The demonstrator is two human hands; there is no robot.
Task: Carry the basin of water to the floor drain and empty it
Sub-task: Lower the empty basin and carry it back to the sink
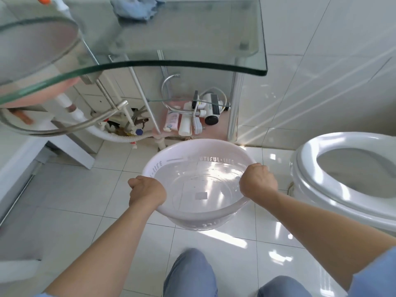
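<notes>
A round white plastic basin (169, 155) with clear water in it hangs above the tiled floor, held level in front of me. My left hand (147, 190) grips its left rim in a fist. My right hand (258, 181) grips the right rim the same way. Light letters run along the basin's inner wall. The basin is just in front of the glass vanity's lower shelf. No floor drain shows in this view.
A glass vanity top (192, 65) juts out above, with a blue cloth (137, 7) on it. Pipes and a white hose (111, 136) run under the glass sink bowl (36, 39) at left. A white toilet (351, 179) stands close on the right. My knees (188, 273) are below.
</notes>
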